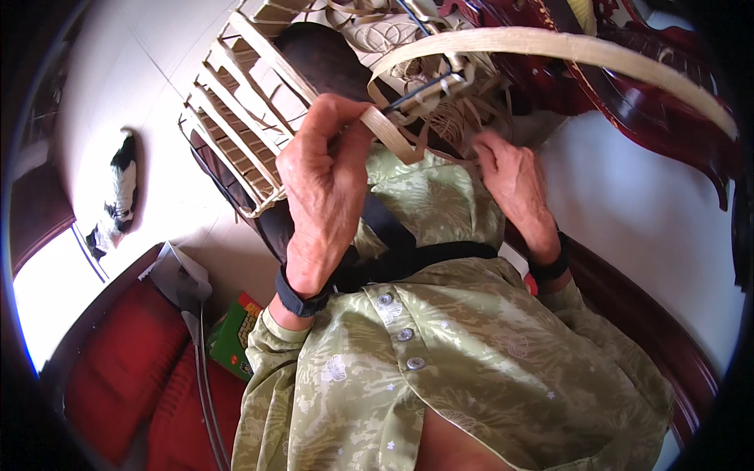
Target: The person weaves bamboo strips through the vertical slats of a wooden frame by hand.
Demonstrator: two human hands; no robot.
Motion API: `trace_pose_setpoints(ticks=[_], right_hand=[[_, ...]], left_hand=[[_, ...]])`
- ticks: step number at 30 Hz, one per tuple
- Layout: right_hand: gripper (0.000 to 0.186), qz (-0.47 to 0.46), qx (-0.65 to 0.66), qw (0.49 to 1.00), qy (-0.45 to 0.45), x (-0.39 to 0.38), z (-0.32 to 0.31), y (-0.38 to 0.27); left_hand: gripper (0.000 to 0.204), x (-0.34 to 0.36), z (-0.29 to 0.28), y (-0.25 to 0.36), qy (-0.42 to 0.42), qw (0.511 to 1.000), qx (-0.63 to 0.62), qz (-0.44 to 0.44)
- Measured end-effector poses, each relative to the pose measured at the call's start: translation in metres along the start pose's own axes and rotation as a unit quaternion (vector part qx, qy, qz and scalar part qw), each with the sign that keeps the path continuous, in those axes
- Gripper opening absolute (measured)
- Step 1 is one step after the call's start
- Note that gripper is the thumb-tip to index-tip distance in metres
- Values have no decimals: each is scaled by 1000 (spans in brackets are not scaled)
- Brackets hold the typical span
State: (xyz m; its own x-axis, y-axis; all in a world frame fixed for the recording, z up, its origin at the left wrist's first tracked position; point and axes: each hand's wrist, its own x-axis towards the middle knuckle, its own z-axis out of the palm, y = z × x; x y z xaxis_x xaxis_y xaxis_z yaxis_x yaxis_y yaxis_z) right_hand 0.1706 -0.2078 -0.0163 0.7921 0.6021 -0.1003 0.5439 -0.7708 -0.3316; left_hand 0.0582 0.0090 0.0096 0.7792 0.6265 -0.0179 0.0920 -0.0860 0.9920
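Observation:
My left hand (323, 184) is closed in a pinch on a flat, pale woven-fibre strip (386, 132) beside a frame edge. A long loop of strip (542, 41) arches from there over to the far right. Left of and beyond this hand stands a basket-like frame (250, 102) of dark rods and pale slats. One dark rod (419, 93) of it, partly wrapped in strip, runs close to my fingers. My right hand (514, 184) is apart from the left, its fingers pressed together near my lap; whatever they hold is too small to make out.
Loose curled strips (448, 125) pile up beyond my hands. Carved dark-red furniture (644, 118) stands at the far right. A black-and-white animal (119, 188) is on the floor at left. Near left, a red cushion (126, 369) bears a green box (234, 334) and a grey cable.

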Motion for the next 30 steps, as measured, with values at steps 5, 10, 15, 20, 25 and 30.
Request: trace_pose_setpoints(ticks=[5,10,15,20,25,30], right_hand=[[25,-127,45,991,-5,27,17,-52],[20,-89,157,982,47,20,36,-42],[30,184,-157,959,-148,4,83,124],[24,288,-174,884,-325,8,75,168],[17,21,67,998,-5,29,-11,2],[48,-247,131,956,89,25,-16,-82]], left_hand=[[8,-1,-1,-1,-12,1000,-6,-5],[8,-3,2,-1,6,999,-30,-12],[8,-2,0,-4,-1,1000,-18,7],[9,-3,2,-1,-4,1000,-30,-7],[9,-2,0,-1,-2,1000,-20,2],[10,-1,-2,9,-23,999,-5,-34]])
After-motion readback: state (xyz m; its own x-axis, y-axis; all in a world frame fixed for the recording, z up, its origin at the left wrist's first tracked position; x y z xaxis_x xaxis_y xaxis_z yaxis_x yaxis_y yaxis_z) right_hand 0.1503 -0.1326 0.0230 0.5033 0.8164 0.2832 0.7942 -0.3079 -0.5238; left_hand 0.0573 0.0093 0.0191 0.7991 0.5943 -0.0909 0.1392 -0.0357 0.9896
